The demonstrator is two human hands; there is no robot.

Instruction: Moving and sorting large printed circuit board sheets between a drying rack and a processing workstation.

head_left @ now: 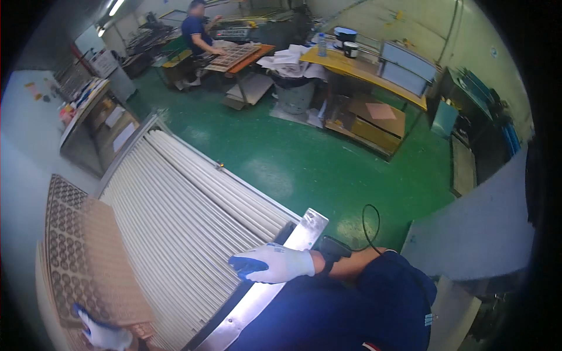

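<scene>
At the lower left, my left hand (105,334), in a white glove with blue fingers, grips the near edge of a copper-coloured sheet (108,257). Rows of dark round shapes cover part of this sheet, which leans up along the left side of a roller conveyor (181,199). More sheet edges show beneath it. My right hand (266,263), gloved the same way, is over the conveyor's near right edge, beside a flat metal bar (307,231). Its fingers are loosely bent and apart, with nothing seen in them. A black device (335,248) with a cable is strapped to the right wrist.
Green floor (269,169) lies beyond the conveyor. At the back, a person (196,32) works over a gridded panel on a table. A yellow-topped table (363,73) holds a bottle and tubs, next to a bin (294,96) heaped with paper. Shelving (111,126) stands at the left.
</scene>
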